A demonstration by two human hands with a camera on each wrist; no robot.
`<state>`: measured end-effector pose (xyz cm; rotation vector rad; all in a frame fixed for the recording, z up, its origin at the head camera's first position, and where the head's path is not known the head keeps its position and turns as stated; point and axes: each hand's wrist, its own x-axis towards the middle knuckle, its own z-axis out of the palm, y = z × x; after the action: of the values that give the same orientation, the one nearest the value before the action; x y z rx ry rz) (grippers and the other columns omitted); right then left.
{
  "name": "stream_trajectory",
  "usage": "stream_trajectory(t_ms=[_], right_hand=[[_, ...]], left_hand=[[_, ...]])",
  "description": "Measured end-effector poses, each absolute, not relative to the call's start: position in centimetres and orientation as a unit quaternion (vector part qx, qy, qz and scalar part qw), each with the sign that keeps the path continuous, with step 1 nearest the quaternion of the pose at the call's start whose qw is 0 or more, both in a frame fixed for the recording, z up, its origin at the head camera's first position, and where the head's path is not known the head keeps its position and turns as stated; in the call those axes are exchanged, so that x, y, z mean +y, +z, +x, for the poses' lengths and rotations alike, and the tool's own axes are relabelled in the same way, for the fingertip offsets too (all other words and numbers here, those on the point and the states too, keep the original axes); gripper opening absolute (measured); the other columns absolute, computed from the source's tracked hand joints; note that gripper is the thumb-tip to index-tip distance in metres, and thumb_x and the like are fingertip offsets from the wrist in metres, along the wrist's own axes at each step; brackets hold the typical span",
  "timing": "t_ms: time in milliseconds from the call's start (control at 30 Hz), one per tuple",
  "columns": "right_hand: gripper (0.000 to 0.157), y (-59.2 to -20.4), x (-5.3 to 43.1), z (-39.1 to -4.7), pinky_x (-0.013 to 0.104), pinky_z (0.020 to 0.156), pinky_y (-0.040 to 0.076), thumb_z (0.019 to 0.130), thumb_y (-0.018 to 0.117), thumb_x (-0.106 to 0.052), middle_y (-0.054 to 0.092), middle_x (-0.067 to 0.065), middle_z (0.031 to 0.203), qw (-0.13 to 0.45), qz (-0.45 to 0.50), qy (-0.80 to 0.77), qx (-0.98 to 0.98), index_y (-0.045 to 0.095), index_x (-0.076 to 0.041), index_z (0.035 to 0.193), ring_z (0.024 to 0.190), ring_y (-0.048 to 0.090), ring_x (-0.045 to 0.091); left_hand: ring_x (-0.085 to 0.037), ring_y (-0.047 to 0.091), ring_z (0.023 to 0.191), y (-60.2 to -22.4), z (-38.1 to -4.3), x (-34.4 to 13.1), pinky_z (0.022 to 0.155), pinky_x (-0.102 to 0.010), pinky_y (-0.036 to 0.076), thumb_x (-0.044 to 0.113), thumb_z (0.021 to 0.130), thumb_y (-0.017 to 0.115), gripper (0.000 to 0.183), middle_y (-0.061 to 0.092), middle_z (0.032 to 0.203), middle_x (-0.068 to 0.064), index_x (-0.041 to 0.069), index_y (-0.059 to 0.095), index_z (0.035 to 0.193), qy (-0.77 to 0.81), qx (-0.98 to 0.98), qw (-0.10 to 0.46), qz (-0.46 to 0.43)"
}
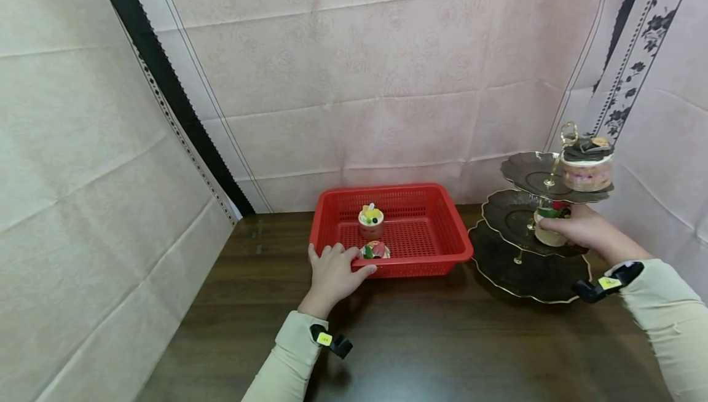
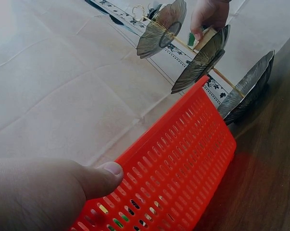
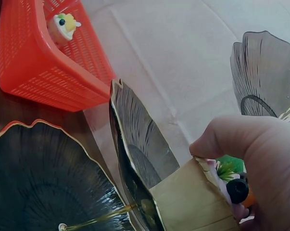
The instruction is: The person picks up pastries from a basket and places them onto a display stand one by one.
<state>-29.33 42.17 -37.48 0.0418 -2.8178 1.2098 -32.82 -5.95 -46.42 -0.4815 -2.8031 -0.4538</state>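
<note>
At the front left corner of a red plastic basket (image 1: 437,260), my left hand (image 1: 334,276) grips the rim, with the thumb (image 2: 104,178) against the outside wall. My right hand (image 1: 594,230) reaches between the upper tiers of a three-tier cake stand (image 1: 531,276). It holds a small toy cake (image 3: 195,197) by its upper part, over the middle plate (image 1: 506,214). That cake has a pale beige side and a fruit-like topping with green leaves and a dark berry. The hand hides part of the topping.
Inside the basket are a cup cake with yellow topping (image 1: 371,222) and a pink-and-green topped cake (image 1: 376,250). A larger layered cake with dark topping (image 1: 588,165) stands on the stand's top plate (image 1: 525,168). Cloth hangs behind the brown table (image 1: 420,340).
</note>
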Motion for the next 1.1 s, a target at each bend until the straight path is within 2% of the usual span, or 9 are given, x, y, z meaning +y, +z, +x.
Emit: stream_trajectory(t_ms=[133, 233, 333, 400, 500, 600, 700, 833, 1100], right_hand=[[0.083, -37.6, 42.2, -29.5, 0.033, 0.068, 0.051, 0.099, 0.062, -0.031, 0.036, 0.040, 0.139, 0.051, 0.021, 0.396, -0.917, 0.012, 0.005, 0.155, 0.103, 0.056, 0.035], [0.090, -37.7, 42.2, -29.6, 0.045, 0.094, 0.046, 0.099, 0.064, -0.034, 0.026, 0.041, 0.150, 0.068, 0.024, 0.396, -0.915, 0.007, 0.001, 0.159, 0.128, 0.038, 0.053], [0.093, -37.8, 42.1, -29.4, 0.052, 0.109, 0.034, 0.097, 0.067, -0.034, 0.022, 0.039, 0.154, 0.095, 0.027, 0.398, -0.912, 0.007, -0.001, 0.160, 0.136, 0.028, 0.055], [0.086, -37.8, 42.0, -29.1, 0.038, 0.106, 0.040, 0.096, 0.069, -0.034, 0.034, 0.038, 0.148, 0.120, 0.024, 0.380, -0.917, 0.019, 0.001, 0.157, 0.129, 0.041, 0.047], [0.075, -37.8, 41.8, -28.3, 0.022, 0.084, 0.045, 0.093, 0.072, -0.036, 0.051, 0.035, 0.132, 0.157, 0.012, 0.349, -0.924, 0.036, 0.004, 0.146, 0.112, 0.053, 0.036], [0.079, -37.7, 41.4, -27.2, 0.042, 0.084, 0.048, 0.090, 0.074, -0.041, 0.054, 0.038, 0.124, 0.194, -0.013, 0.314, -0.929, 0.038, 0.007, 0.142, 0.107, 0.054, 0.044], [0.095, -37.7, 40.9, -26.1, 0.066, 0.088, 0.036, 0.088, 0.073, -0.051, 0.042, 0.045, 0.126, 0.211, -0.055, 0.273, -0.937, 0.030, 0.015, 0.142, 0.114, 0.040, 0.060], [0.099, -38.0, 39.6, -24.6, 0.069, 0.089, 0.028, 0.087, 0.072, -0.055, 0.033, 0.047, 0.123, 0.235, -0.087, 0.249, -0.935, 0.030, 0.019, 0.139, 0.115, 0.028, 0.064], [0.087, -38.1, 35.2, -23.1, 0.066, 0.097, 0.026, 0.084, 0.077, -0.047, 0.043, 0.039, 0.124, 0.300, -0.048, 0.242, -0.922, 0.042, 0.013, 0.137, 0.119, 0.032, 0.060]], left_hand=[[-0.027, 0.056, 0.103, -46.3, -32.7, -5.9, 0.112, -0.076, 0.006, 0.061, 0.085, 0.070, 0.047, 0.065, 0.104, -0.004, 0.023, 0.073, 0.112, -0.158, -0.965, 0.131, -0.166], [-0.028, 0.057, 0.103, -46.3, -32.6, -5.9, 0.112, -0.076, 0.006, 0.061, 0.086, 0.070, 0.047, 0.065, 0.105, -0.004, 0.022, 0.073, 0.113, -0.157, -0.965, 0.130, -0.166], [-0.028, 0.057, 0.103, -46.2, -32.6, -5.9, 0.112, -0.076, 0.006, 0.061, 0.086, 0.070, 0.047, 0.065, 0.105, -0.004, 0.022, 0.073, 0.113, -0.156, -0.965, 0.129, -0.165], [-0.028, 0.057, 0.103, -46.2, -32.6, -5.9, 0.112, -0.076, 0.006, 0.061, 0.086, 0.069, 0.046, 0.065, 0.104, -0.004, 0.022, 0.073, 0.112, -0.155, -0.965, 0.130, -0.166], [-0.028, 0.057, 0.103, -46.2, -32.6, -6.0, 0.112, -0.076, 0.006, 0.061, 0.086, 0.069, 0.047, 0.065, 0.105, -0.004, 0.022, 0.073, 0.112, -0.155, -0.965, 0.129, -0.165], [-0.028, 0.057, 0.104, -46.1, -32.6, -6.0, 0.112, -0.075, 0.006, 0.061, 0.086, 0.069, 0.047, 0.065, 0.106, -0.004, 0.023, 0.073, 0.113, -0.156, -0.965, 0.128, -0.165], [-0.028, 0.057, 0.104, -46.2, -32.6, -6.0, 0.112, -0.075, 0.006, 0.061, 0.086, 0.070, 0.047, 0.065, 0.106, -0.004, 0.023, 0.073, 0.113, -0.156, -0.966, 0.128, -0.164], [-0.028, 0.057, 0.104, -46.1, -32.6, -6.1, 0.112, -0.076, 0.007, 0.060, 0.085, 0.071, 0.047, 0.065, 0.106, -0.005, 0.022, 0.073, 0.112, -0.156, -0.965, 0.131, -0.166], [-0.029, 0.057, 0.106, -46.2, -32.7, -6.0, 0.112, -0.076, 0.007, 0.059, 0.085, 0.071, 0.051, 0.066, 0.109, -0.006, 0.020, 0.072, 0.116, -0.158, -0.965, 0.129, -0.166]])
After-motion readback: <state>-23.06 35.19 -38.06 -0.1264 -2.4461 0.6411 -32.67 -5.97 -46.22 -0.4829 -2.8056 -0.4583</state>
